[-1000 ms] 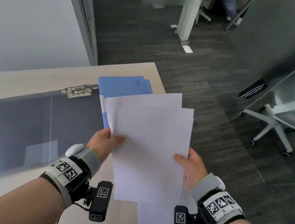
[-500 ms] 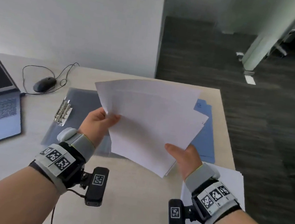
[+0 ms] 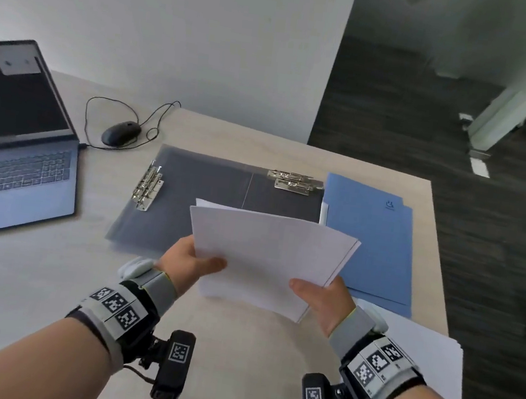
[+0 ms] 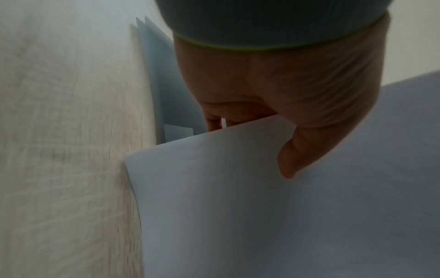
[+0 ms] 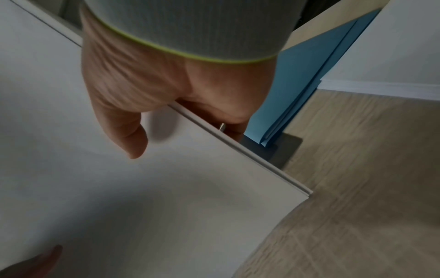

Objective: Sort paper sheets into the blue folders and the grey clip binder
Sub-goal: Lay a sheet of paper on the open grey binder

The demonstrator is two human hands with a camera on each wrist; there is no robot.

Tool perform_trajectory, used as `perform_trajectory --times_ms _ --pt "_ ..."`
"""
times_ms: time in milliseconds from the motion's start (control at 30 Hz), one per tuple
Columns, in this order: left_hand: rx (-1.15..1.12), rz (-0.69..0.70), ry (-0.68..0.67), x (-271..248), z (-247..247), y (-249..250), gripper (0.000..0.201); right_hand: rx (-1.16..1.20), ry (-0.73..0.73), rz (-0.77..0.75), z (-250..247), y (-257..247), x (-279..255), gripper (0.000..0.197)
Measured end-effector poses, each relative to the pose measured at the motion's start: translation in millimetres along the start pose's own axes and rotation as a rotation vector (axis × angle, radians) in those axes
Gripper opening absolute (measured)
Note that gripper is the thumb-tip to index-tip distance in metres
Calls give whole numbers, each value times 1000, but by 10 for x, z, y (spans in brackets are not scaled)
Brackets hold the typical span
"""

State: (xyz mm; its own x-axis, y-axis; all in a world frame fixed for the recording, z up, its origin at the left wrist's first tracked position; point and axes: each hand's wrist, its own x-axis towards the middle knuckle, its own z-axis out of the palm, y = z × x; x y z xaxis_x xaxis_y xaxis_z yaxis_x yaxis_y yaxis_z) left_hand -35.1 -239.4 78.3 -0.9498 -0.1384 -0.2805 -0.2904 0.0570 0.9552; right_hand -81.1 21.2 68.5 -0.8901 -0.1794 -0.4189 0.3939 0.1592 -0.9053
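The paper sheets (image 3: 268,259) form a thin white sheaf held in the air above the near middle of the desk (image 3: 33,271), over the front edge of the grey clip binder (image 3: 210,193), which lies open and flat with a metal clip (image 3: 148,189) at its left and another at its top. The left hand (image 3: 187,263) pinches the sheaf's near left corner, thumb on top and fingers beneath; the right hand (image 3: 322,299) grips the near right edge the same way. The sheets are slightly fanned, so a few edges show. How many there are is hard to tell, perhaps three or four.

Paper like this is light, limp and slick sheet against sheet; it will likely sag and slide unless held at two edges, as now, and squared before clipping.

The blue folders (image 3: 369,231) lie just right of the binder, overlapping one another. A further paper stack (image 3: 427,352) sits at the desk's near right corner. A laptop (image 3: 14,151) and a corded mouse (image 3: 121,133) are well to the left.
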Motion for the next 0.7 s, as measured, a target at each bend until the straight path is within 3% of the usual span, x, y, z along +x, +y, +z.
perform_trajectory --times_ms 300,433,533,700 --pt "-121 -68 -15 24 19 -175 74 23 -24 -14 -4 70 -55 26" --pt "-8 -93 -80 -12 24 -254 48 8 -30 0 32 129 -52 28" --pt "60 -45 -26 -9 69 -209 35 30 -10 -11 46 137 -34 26" --pt "109 8 -30 37 95 -109 35 55 10 3 54 124 17 25"
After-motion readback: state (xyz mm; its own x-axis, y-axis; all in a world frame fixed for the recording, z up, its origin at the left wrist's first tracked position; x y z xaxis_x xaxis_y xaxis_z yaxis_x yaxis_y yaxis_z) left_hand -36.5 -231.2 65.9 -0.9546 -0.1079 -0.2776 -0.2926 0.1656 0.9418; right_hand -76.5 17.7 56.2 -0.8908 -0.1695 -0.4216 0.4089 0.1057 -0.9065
